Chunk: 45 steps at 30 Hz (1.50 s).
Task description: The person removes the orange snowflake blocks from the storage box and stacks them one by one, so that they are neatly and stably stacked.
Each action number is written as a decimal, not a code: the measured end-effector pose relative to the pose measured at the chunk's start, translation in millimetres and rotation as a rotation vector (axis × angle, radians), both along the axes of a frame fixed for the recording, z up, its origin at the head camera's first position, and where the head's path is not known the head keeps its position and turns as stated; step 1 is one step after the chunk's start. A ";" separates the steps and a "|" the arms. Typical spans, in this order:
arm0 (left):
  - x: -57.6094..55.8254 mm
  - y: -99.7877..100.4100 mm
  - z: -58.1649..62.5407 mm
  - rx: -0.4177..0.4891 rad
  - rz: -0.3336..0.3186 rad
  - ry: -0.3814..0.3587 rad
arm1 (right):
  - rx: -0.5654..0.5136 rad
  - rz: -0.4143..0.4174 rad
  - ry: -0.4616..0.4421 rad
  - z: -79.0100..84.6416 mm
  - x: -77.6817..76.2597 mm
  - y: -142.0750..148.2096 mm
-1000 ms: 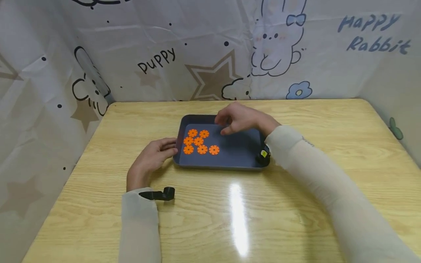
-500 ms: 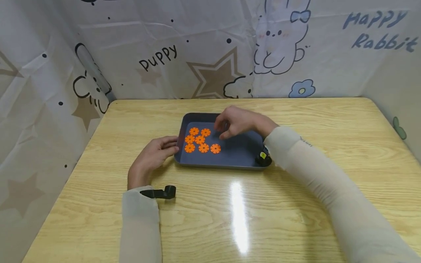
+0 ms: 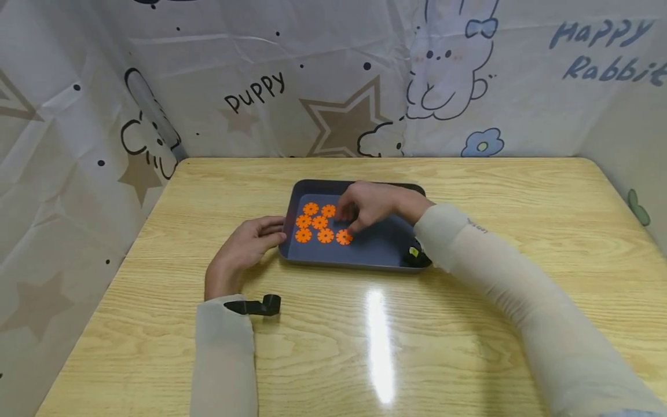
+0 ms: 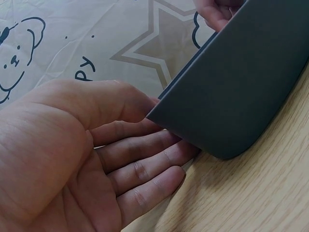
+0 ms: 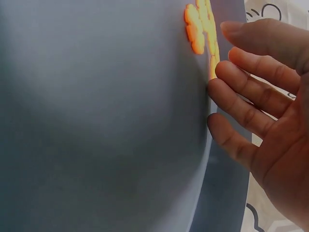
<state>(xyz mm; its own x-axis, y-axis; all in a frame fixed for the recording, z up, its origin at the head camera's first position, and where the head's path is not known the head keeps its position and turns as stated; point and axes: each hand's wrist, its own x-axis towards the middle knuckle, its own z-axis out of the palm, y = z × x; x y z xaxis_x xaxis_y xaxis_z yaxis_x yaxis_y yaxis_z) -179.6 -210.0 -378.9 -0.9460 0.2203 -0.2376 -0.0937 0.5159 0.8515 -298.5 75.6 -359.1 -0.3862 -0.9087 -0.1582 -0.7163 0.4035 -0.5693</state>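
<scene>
Relaxed hands (image 3: 246,249) (image 3: 371,202) — left touching tray (image 3: 359,253), right seemingly empty — face "PUPPY" (image 3: 255,92) and "Happy Rabbit" (image 3: 607,51).

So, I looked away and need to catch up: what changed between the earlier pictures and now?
The right hand has come down toward the rightmost orange piece and is now right at its edge; whether they touch is unclear. Nothing was visibly picked up or let go. The left hand stays at the left edge of the tray, and all seven orange pieces lie as before.

Tray (image 3: 372,252) access: near side passable.
Left hand (image 3: 245,249) blocks left side; right hand (image 3: 367,202) overhangs middle; sleeve (image 3: 450,234) crosses right side.
</scene>
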 end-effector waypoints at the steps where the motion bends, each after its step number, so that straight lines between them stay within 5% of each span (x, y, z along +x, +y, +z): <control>1: 0.0 0.0 -0.2 0.000 0.003 -0.001 | 0.009 0.004 -0.002 -0.4 0.1 -1.2; 23: -1.0 0.7 -1.5 0.009 0.023 -0.015 | 0.108 0.058 0.009 -5.4 4.7 -14.0; 45: -1.7 -1.3 -2.6 0.036 0.012 -0.016 | 0.089 0.054 0.052 -7.2 4.2 -12.5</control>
